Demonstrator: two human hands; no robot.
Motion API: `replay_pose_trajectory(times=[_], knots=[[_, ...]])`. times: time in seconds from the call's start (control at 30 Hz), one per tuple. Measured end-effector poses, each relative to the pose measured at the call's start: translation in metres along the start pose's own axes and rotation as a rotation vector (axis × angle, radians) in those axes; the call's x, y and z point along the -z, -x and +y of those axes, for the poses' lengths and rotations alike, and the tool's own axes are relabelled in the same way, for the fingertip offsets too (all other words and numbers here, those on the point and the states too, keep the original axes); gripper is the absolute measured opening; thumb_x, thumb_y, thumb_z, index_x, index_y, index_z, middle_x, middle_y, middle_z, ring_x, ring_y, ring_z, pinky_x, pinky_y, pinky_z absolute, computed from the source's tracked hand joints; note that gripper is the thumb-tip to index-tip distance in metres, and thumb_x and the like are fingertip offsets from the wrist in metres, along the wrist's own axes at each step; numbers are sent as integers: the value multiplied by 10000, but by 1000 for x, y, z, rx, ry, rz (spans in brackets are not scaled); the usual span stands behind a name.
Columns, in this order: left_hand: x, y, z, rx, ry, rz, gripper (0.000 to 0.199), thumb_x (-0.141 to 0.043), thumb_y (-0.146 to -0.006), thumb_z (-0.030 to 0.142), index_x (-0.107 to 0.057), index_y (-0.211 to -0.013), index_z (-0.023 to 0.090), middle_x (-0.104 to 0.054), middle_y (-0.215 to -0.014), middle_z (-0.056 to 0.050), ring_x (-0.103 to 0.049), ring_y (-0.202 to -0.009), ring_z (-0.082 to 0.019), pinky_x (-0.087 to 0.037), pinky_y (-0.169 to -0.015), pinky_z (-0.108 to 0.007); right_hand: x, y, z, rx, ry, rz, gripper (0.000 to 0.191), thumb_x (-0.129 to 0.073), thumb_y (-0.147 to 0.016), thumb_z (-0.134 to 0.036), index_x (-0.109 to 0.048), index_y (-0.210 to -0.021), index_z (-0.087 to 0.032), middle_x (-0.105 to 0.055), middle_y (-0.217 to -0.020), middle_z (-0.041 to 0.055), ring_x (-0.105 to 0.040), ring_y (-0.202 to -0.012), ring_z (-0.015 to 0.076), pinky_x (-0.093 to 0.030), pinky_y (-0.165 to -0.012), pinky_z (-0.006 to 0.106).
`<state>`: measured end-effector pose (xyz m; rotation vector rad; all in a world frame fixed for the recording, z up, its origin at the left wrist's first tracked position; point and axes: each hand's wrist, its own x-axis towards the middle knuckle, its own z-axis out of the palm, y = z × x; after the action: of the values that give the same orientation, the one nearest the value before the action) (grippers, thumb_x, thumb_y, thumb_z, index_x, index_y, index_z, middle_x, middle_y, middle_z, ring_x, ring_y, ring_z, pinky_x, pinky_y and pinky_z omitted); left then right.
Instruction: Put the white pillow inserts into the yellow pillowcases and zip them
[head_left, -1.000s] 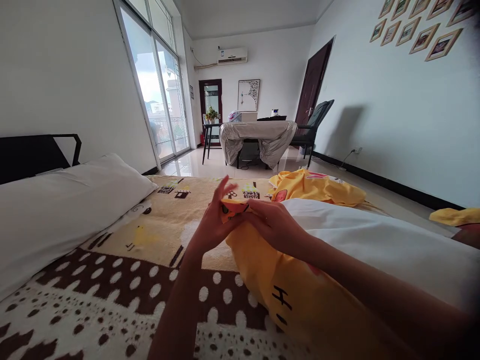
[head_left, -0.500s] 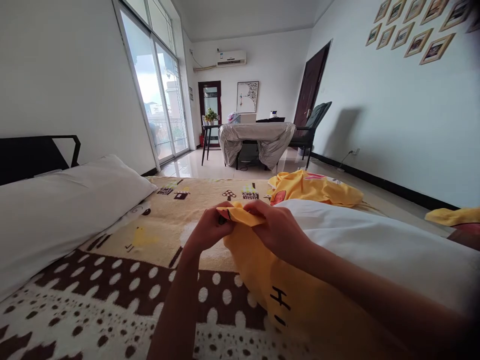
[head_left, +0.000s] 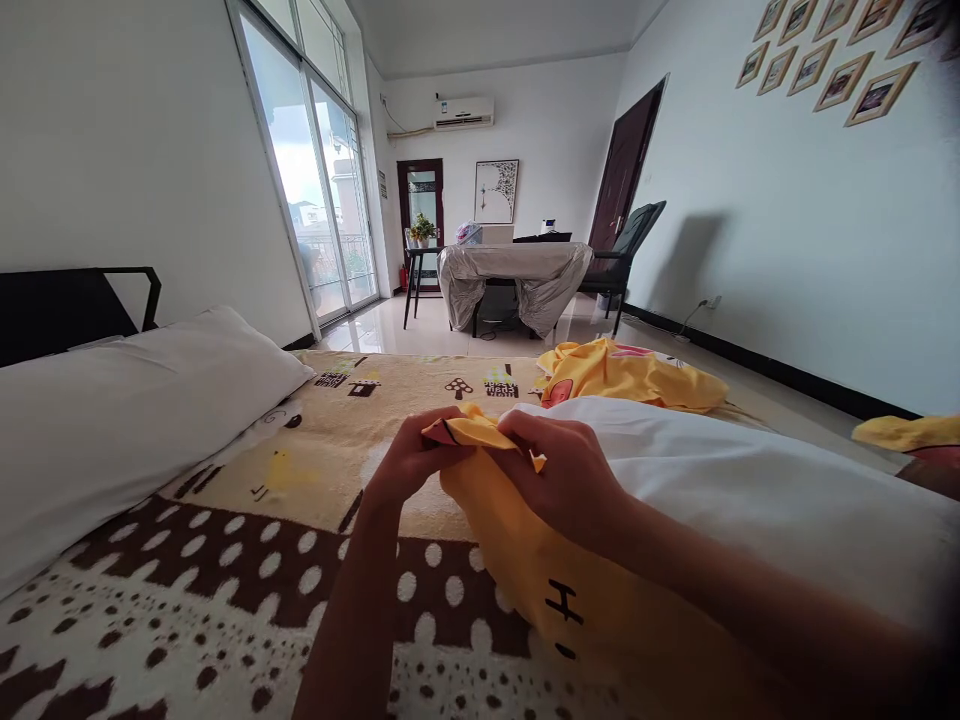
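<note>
A yellow cloth (head_left: 600, 600) with black lettering hangs from both hands and spreads toward the lower right. My left hand (head_left: 412, 455) is closed on its gathered upper edge, where a red patch shows. Close beside it, my right hand (head_left: 559, 465) pinches the same edge, and a small corner of cloth pokes out below its fingers. A white pillow (head_left: 712, 460) lies to the right, partly behind my right hand and forearm. How far the cloth reaches round this pillow is hidden by my arm.
Another white pillow (head_left: 172, 390) lies at left on the patterned blanket (head_left: 300, 470). A crumpled yellow cloth (head_left: 637, 375) rests at the bed's far edge. Beyond stand a covered table (head_left: 517, 262) and a dark chair (head_left: 626, 250). More yellow fabric (head_left: 911, 432) shows at far right.
The hands have shifted slightly on the cloth's edge. My right hand has moved a little right, and a corner of cloth now shows under its fingers.
</note>
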<state>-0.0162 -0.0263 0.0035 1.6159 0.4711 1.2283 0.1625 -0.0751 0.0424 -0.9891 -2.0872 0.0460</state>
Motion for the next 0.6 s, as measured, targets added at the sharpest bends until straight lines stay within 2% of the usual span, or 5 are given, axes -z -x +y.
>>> replay_pose_trajectory(times=[0.13,0.27,0.4,0.5,0.6], knots=[[0,-1,3,-170,-52,-35,234,-736,-694,335,-673,-792,133,-573,-756,-43,-507,-713,-155,-398,-641,-256,-4,1,-2,-84,-27,-145,183,-556,-831,-365,-535,-777,-191,-591,-667,-6,-470,-553,106,-308,-532,221],[-4,-1,9,-278,-142,-32,176,-658,-775,301,-667,-863,150,-575,-856,-67,-527,-815,-180,-413,-718,-276,-6,0,-3,-68,-91,-60,131,-604,-767,-278,-518,-725,-189,-573,-648,-12,-464,-563,104,-331,-544,216],[-7,1,11,-199,-182,1,190,-660,-766,314,-615,-880,169,-561,-818,-23,-491,-715,-127,-388,-639,-226,-4,1,-2,-107,-172,-17,72,-581,-790,-254,-579,-805,-184,-599,-665,-15,-475,-570,98,-355,-561,214],[-8,3,11,-108,-227,40,205,-680,-747,337,-585,-816,168,-526,-711,18,-426,-615,-90,-342,-561,-197,-3,2,-1,-157,-237,-67,164,-557,-838,-335,-584,-786,-182,-579,-632,-23,-458,-555,94,-338,-531,210],[-8,2,12,-82,-271,38,224,-660,-762,343,-551,-714,154,-469,-631,33,-383,-571,-81,-318,-530,-198,-2,2,1,-153,-279,-126,273,-537,-850,-394,-532,-685,-176,-500,-568,-38,-392,-524,84,-301,-496,212]])
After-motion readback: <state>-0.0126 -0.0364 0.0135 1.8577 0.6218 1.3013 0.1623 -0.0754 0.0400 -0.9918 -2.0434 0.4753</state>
